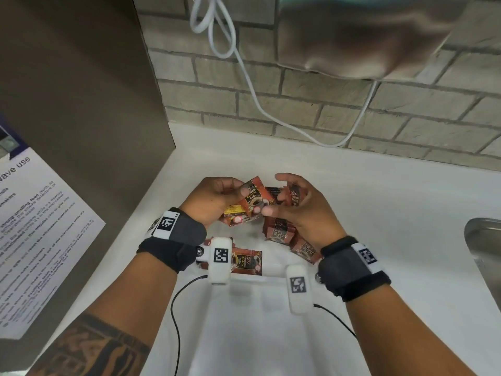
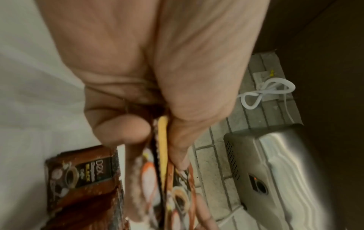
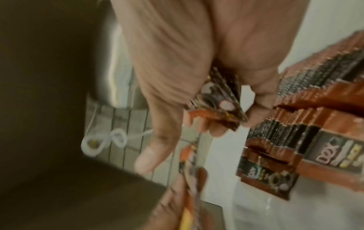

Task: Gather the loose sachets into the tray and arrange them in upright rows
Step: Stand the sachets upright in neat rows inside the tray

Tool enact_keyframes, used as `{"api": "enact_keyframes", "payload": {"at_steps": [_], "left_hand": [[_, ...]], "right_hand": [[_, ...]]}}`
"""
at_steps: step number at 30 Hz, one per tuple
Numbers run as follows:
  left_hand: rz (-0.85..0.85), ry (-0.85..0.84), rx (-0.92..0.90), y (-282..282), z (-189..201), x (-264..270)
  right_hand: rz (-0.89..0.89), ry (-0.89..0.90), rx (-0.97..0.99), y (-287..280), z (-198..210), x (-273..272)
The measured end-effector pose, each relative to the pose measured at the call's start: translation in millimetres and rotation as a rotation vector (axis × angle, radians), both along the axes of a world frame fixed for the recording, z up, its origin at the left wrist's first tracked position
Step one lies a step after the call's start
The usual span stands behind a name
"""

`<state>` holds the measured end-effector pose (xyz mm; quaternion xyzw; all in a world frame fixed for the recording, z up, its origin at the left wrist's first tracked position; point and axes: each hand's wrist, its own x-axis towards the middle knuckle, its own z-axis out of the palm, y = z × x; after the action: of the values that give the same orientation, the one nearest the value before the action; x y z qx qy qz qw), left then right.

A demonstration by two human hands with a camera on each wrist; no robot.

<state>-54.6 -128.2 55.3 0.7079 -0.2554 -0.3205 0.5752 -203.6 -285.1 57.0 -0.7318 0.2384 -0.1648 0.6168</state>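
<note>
The left hand [image 1: 217, 198] pinches a fan of sachets [image 1: 248, 203], long axes tilted up-right — the right hand [image 1: 301, 206], fingers curled on a smaller bunch [image 1: 294, 196], sits just beside. More lie in the tray [image 1: 260, 279] below.

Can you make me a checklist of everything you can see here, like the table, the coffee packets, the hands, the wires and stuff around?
Surface: white counter.
Job's things: sachets in rows in a white tray; one flat sachet.
Clutter: nothing seen.
Grippers: left hand grips a sachet bundle; right hand holds several sachets.
Cables: white cable on wall; black wrist wires.
Surroundings: brick wall, steel sink, printed notice.
</note>
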Motion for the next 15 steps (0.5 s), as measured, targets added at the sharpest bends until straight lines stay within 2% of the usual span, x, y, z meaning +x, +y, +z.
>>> {"api": "enact_keyframes", "payload": {"at_steps": [3,6,8,12,15], "left_hand": [[-0.129,-0.119,0.025,-0.5,4.1,-1.6],[-0.212,-0.135,0.023,-7.1,11.3,-10.1],[-0.241,-0.144,0.017,-7.9,14.6,-11.8],[-0.234,0.029,0.020,-2.5,11.9,-6.8],[-0.200,-0.010,-0.013,-5.1,9.9,-7.9]], "right_hand": [[0.087,0.065,0.107,-5.0,5.8,2.0],[0.214,0.081,0.183,2.7,9.1,4.9],[0.210,0.031,0.251,4.9,7.3,4.0],[0.109,-0.001,0.459,-3.0,5.1,-2.2],[0.109,0.030,0.382,-2.8,6.1,-3.6]]}}
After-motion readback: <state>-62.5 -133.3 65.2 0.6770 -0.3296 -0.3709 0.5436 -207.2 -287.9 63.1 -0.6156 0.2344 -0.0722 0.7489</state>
